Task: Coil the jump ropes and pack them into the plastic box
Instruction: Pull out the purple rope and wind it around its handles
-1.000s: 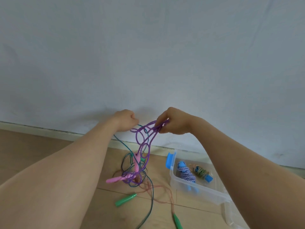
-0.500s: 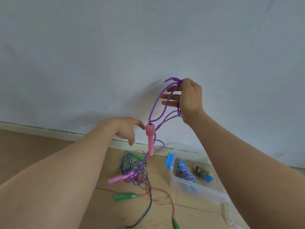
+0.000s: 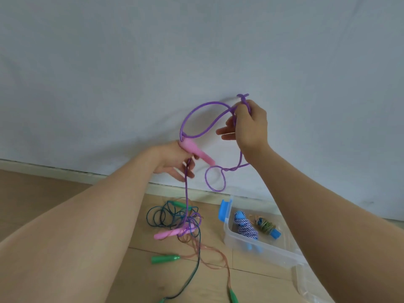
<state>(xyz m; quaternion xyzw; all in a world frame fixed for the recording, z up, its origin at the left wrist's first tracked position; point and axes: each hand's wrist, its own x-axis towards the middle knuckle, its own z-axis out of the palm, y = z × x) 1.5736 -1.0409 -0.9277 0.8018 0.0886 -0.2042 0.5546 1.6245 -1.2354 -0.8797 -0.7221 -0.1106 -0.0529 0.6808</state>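
The right hand [image 3: 251, 127] has its grip clenched on loops of the purple jump rope [image 3: 209, 103], up near the wall. The left hand [image 3: 172, 162] grasps its pink handle [image 3: 197, 152]. The plastic box [image 3: 273, 251] sits on the floor.

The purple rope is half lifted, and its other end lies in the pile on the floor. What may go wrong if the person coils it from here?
1. The purple rope runs down to the floor among loops of the dark green rope; pulling up may drag that rope along or tighten a tangle.
2. The small twisted loop hanging below the right hand may kink the coil.
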